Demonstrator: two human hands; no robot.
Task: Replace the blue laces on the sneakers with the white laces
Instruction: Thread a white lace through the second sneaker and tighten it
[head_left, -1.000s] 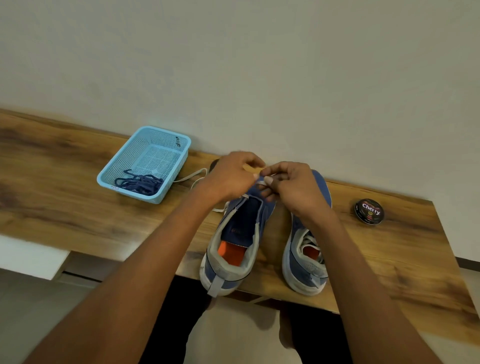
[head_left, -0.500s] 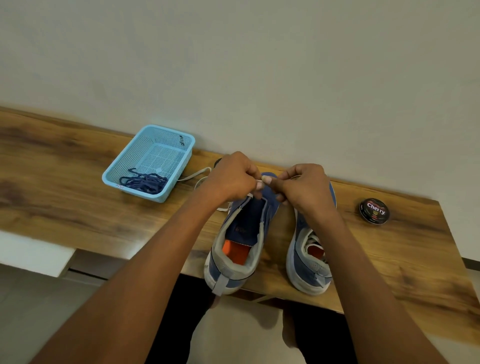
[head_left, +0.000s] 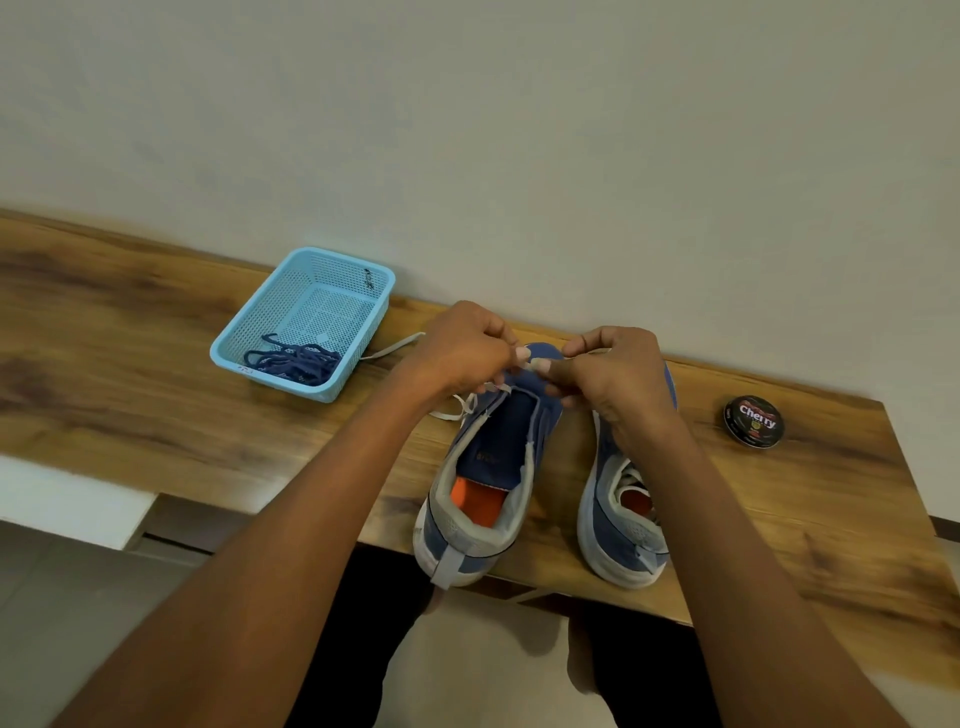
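Two blue sneakers stand heel-toward-me on the wooden table. The left sneaker (head_left: 488, 478) gapes wide with an orange insole showing. My left hand (head_left: 462, 353) and my right hand (head_left: 618, 374) meet over its toe end, each pinching a piece of white lace (head_left: 467, 402) that is threaded at the front eyelets. A loose end of white lace (head_left: 389, 348) trails left toward the basket. The right sneaker (head_left: 623, 519) has white lacing visible near its opening, partly hidden by my right forearm. The blue laces (head_left: 296, 361) lie bundled in the basket.
A light blue plastic basket (head_left: 332, 275) sits at the back left of the table (head_left: 130, 374), near the wall. A round black tin labelled Cherry (head_left: 754, 422) lies at the right. The table's front edge runs just behind the sneaker heels.
Both hands have drawn slightly apart over the left sneaker's toe, pulling the white lace between them. The sneakers, basket and tin stay where they were.
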